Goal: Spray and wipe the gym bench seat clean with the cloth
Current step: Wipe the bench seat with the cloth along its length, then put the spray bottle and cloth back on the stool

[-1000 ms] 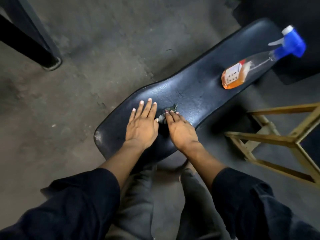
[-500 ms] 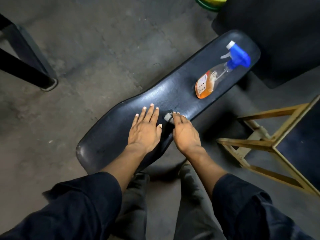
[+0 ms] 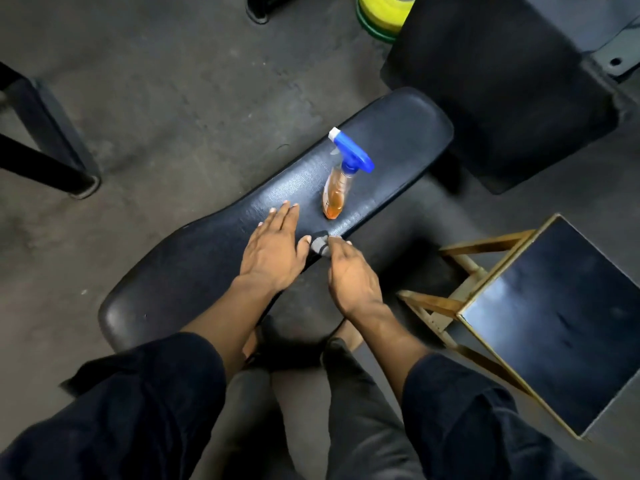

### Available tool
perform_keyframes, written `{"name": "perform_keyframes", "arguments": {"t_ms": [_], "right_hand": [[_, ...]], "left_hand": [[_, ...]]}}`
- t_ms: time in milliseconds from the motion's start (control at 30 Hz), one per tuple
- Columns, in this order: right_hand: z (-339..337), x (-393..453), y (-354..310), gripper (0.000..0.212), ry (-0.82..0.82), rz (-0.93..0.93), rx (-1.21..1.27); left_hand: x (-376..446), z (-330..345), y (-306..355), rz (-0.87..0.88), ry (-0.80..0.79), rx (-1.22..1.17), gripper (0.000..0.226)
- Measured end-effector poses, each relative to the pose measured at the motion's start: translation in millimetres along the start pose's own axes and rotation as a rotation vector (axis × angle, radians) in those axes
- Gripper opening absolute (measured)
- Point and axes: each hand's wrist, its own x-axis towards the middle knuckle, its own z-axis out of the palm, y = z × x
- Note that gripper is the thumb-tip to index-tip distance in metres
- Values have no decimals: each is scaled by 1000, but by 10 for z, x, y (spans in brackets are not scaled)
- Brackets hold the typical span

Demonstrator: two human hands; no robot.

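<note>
left hand (image 3: 273, 249): flat, palm down, fingers spread on the bench seat (image 3: 194, 265); holds nothing, looks like bracing.
right hand (image 3: 349, 271): curled down over the cloth (image 3: 320, 244) at the seat's near edge, pressing it to the vinyl; only a small grey bit shows past the fingertips.
cloth position: between the two hands, just near-side of the spray bottle (image 3: 341, 181).
spray bottle: standing on the seat, far of the hands, blue trigger head, orange liquid low in the bottle; nobody holding it.
step (judgement): wiping mid-seat; far end past the bottle and near-left end likely left to do.
risk 1: a wipe stroke toward the far end would clip the bottle, knocking it over or off onto the floor (image 3: 156, 98).
risk 2: cloth sits right on the seat edge; a stroke toward the near side could slide it off.
risk 3: cloth is bunched small, so coverage per pass is poor and patches could get missed.
labels: bottle label seen edge-on and blurred, unreadable; no other writing visible.
</note>
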Motion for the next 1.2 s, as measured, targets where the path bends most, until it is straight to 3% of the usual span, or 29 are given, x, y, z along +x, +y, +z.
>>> {"name": "perform_keyframes", "arguments": {"t_ms": [300, 633, 967, 1200], "right_hand": [[-363, 78, 272, 59, 15, 79, 28], [-716, 361, 223, 59, 32, 200, 43], [-867, 681, 135, 53, 39, 314, 89], [-896, 668, 338, 57, 86, 397, 143]], "left_hand": [[115, 22, 298, -21, -74, -12, 77], [767, -200, 523, 10, -110, -184, 86], [1253, -77, 542, -3, -73, -311, 57], [1405, -1, 606, 46, -75, -335, 54]]}}
